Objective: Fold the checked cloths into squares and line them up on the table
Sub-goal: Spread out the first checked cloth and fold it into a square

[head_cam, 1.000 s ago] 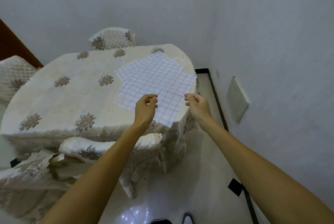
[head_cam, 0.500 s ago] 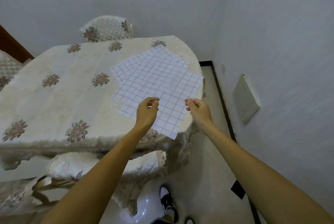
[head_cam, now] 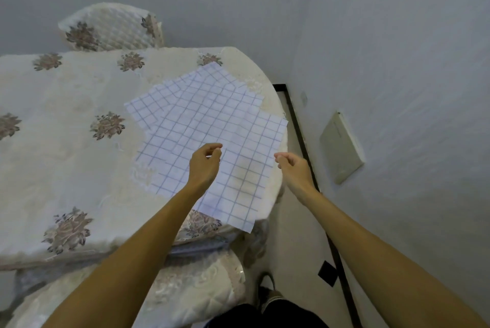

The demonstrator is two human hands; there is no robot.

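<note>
Several white cloths with a blue check (head_cam: 206,121) lie unfolded and overlapping in a loose stack on the right end of the table (head_cam: 66,168). The nearest corner of the top cloth hangs over the table's front edge. My left hand (head_cam: 205,166) hovers over the middle of the top cloth with loosely curled fingers, thumb close to forefinger. My right hand (head_cam: 293,168) hovers at the cloth's right edge, fingers also loosely curled. Neither hand visibly holds cloth, and a faint shadow lies on the cloth between them.
A cream tablecloth with brown flowers covers the table. One padded chair (head_cam: 111,28) stands behind it and another (head_cam: 185,288) is tucked under its near edge. A grey wall with a pale switch plate (head_cam: 340,147) is close on the right. My shoe (head_cam: 267,293) shows below.
The view has moved closer to the table and the cloths look larger. Both hands stay over the near cloth, slightly wider apart. The cloths have not shifted.
</note>
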